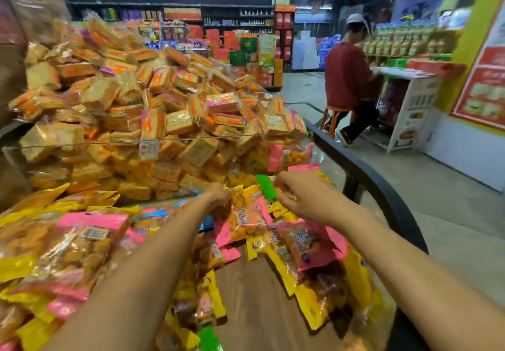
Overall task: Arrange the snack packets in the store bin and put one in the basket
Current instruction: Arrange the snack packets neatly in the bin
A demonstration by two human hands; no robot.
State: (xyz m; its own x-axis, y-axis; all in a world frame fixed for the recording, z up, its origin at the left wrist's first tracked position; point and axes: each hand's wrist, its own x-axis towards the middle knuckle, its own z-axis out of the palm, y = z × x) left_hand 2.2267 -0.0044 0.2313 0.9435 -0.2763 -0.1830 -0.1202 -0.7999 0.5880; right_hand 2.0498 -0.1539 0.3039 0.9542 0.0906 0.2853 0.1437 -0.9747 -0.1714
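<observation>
Across a wood-grain store bin (262, 296) edged with a dark curved rim, glossy crinkled snack packets (246, 222) in yellow, pink and a little blue, showing orange puffed pieces through clear film. Behind a clear upright divider (169, 139), a tall heap of square, film-wrapped cracker blocks (153, 96), tan with orange and pink labels. Both bare forearms stretched forward over the near heap. Left hand (218, 196) knuckles up, fingers curled down into the packets at the divider's foot, seemingly gripping one, though the fingertips lie hidden. Right hand (303, 199) just beside it, fingers bent and pinching a packet with a bright green header (266, 186), lifted slightly above the pile. Bare patch of bin floor showing nearest the camera, ringed by loose packets. No basket anywhere in view. Beyond the bin, a grey tiled floor, a person in a red top and pale cap (347, 74) seated on an orange stool at a white display stand (410, 110), dark shelving (218, 20) lined with boxed goods, and a yellow wall with red posters (483, 88) at far right.
</observation>
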